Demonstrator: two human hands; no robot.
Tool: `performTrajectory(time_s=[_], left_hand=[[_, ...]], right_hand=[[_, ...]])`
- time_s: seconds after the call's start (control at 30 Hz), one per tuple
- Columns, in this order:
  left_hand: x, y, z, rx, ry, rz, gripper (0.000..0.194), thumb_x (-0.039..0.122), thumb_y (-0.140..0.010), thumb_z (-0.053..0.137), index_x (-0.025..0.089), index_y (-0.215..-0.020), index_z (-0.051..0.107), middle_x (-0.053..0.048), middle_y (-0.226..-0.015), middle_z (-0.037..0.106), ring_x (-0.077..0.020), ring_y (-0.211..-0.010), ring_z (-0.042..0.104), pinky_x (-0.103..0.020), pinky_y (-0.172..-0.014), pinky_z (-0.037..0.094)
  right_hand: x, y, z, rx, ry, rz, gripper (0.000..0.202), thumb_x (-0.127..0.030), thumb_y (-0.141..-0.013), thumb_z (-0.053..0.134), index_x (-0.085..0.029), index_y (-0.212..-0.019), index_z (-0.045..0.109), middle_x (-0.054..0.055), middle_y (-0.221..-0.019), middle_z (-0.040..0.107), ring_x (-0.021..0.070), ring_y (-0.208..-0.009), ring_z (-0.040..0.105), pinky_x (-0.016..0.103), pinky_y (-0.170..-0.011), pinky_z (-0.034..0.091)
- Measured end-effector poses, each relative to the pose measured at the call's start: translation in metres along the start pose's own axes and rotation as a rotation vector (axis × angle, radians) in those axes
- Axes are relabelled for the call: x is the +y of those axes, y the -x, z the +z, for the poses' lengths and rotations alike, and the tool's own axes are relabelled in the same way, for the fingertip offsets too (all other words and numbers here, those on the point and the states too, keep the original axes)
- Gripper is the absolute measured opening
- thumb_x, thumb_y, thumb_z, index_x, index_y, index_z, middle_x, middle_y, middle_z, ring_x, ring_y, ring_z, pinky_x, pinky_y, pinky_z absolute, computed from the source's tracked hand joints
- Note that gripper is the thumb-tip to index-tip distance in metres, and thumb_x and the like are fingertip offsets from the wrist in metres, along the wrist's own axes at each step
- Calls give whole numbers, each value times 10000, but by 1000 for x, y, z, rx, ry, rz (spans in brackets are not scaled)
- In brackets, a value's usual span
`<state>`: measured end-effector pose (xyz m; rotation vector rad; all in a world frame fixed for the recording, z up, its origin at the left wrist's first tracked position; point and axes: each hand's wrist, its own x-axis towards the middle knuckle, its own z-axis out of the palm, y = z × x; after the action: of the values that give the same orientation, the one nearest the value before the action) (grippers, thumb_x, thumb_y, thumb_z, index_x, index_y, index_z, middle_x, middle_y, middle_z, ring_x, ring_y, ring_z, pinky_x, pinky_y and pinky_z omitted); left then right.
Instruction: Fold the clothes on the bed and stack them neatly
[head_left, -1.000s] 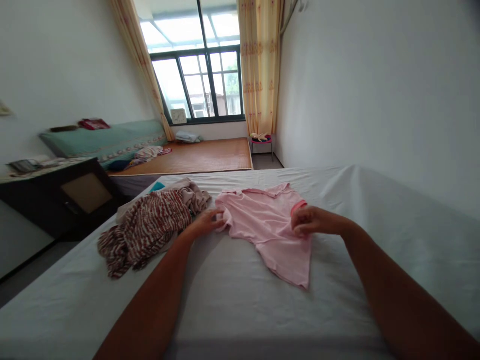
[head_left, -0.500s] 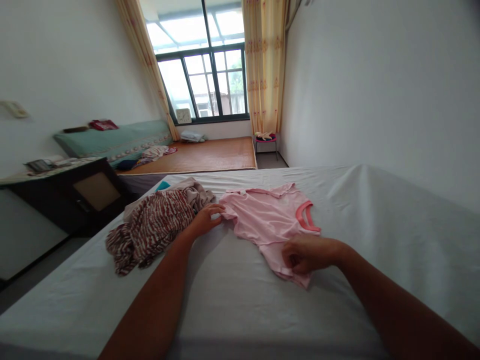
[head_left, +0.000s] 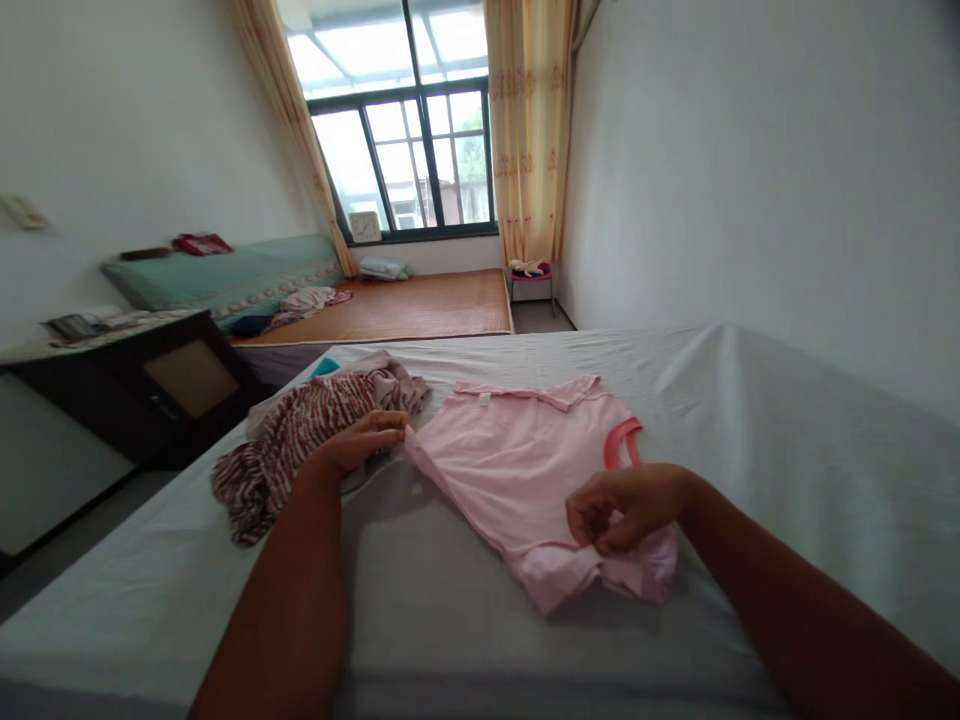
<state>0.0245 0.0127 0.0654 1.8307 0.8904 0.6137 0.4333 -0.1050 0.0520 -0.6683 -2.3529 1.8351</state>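
A pink shirt (head_left: 517, 450) with a coral neckband lies on the white-covered bed (head_left: 450, 620), its neck turned to the right. My left hand (head_left: 371, 438) pinches the shirt's left corner and pulls the lower edge taut. Near the sleeve and neck, my right hand (head_left: 619, 505) is closed on the fabric, which bunches beneath its fingers. A small white tag shows near the shirt's far edge.
A pile of clothes with a red-and-white patterned garment (head_left: 300, 440) lies left of the shirt, beside my left forearm. Beyond are a dark cabinet (head_left: 187, 375), a second bed with a brown mat (head_left: 427, 305) and a small stool (head_left: 531, 272).
My left hand has moved left with the shirt's corner, stretching the shirt out wider. Around my right hand the sleeve fabric has shifted and bunched. The tag has come into view.
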Motion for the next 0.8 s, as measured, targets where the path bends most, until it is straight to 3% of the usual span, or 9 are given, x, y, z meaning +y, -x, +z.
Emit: performTrajectory(time_s=[0.1, 0.17, 0.23, 0.3, 0.33, 0.47, 0.53, 0.67, 0.8], left_hand=[[-8, -15, 12, 113, 44, -39, 296, 432, -738, 661, 142, -783, 621, 29, -656, 550, -84, -561, 465, -166, -511, 348], [-14, -30, 24, 288, 73, -36, 349, 477, -735, 645, 146, -837, 606, 37, -668, 535, -81, -558, 442, -164, -499, 321], [-20, -43, 36, 438, 69, -28, 425, 523, -733, 623, 141, -918, 614, 19, -727, 569, -98, -608, 472, -176, -523, 336], [-25, -51, 43, 489, 36, -26, 525, 556, -734, 608, 127, -1037, 623, -22, -836, 616, -127, -704, 520, -196, -581, 376], [-27, -52, 45, 482, 19, -30, 582, 565, -735, 605, 119, -1110, 614, -37, -873, 626, -137, -736, 530, -206, -602, 385], [-36, -52, 43, 350, -66, -77, 774, 540, -746, 613, 85, -1357, 476, 23, -685, 540, -96, -578, 420, -200, -527, 288], [-40, -52, 42, 293, -106, -68, 762, 520, -753, 608, 79, -1360, 479, 58, -614, 456, -78, -529, 333, -196, -504, 223], [-42, -52, 42, 220, -181, -40, 633, 501, -747, 602, 75, -1214, 613, 48, -635, 440, -78, -556, 315, -195, -512, 207], [-34, -44, 37, 98, -231, -100, 593, 495, -744, 614, 68, -1154, 649, 59, -593, 353, -78, -540, 268, -202, -494, 164]], right_hand=[[11, 9, -14, 116, -135, 4, 316, -382, -807, 693, -123, -951, 583, -12, -732, 558, 59, -592, 482, 168, -529, 378], [20, 19, -29, 367, -190, -24, 341, -396, -796, 705, -138, -978, 575, -15, -742, 552, 63, -608, 487, 169, -538, 381], [30, 28, -43, 703, -228, -5, 384, -430, -773, 716, -162, -1004, 567, -6, -782, 572, 81, -653, 518, 183, -572, 409], [39, 36, -54, 953, -247, 102, 424, -499, -763, 698, -183, -1006, 555, 3, -808, 591, 101, -674, 545, 205, -591, 439], [43, 39, -58, 1010, -251, 178, 439, -549, -771, 668, -190, -994, 548, 7, -808, 598, 109, -667, 555, 217, -589, 450], [48, 50, -60, 976, -199, 475, 564, -722, -804, 482, -192, -991, 529, 37, -778, 614, 142, -616, 591, 265, -563, 478], [47, 53, -56, 901, -95, 533, 622, -713, -763, 553, -185, -1088, 520, 37, -769, 611, 152, -611, 592, 266, -547, 473], [47, 52, -49, 782, 109, 385, 883, -501, -647, 771, -174, -1369, 384, 13, -830, 600, 147, -701, 575, 231, -585, 446], [49, 52, -50, 795, 193, 316, 877, -429, -692, 731, -169, -1433, 341, -28, -756, 543, 121, -653, 508, 217, -561, 391]])
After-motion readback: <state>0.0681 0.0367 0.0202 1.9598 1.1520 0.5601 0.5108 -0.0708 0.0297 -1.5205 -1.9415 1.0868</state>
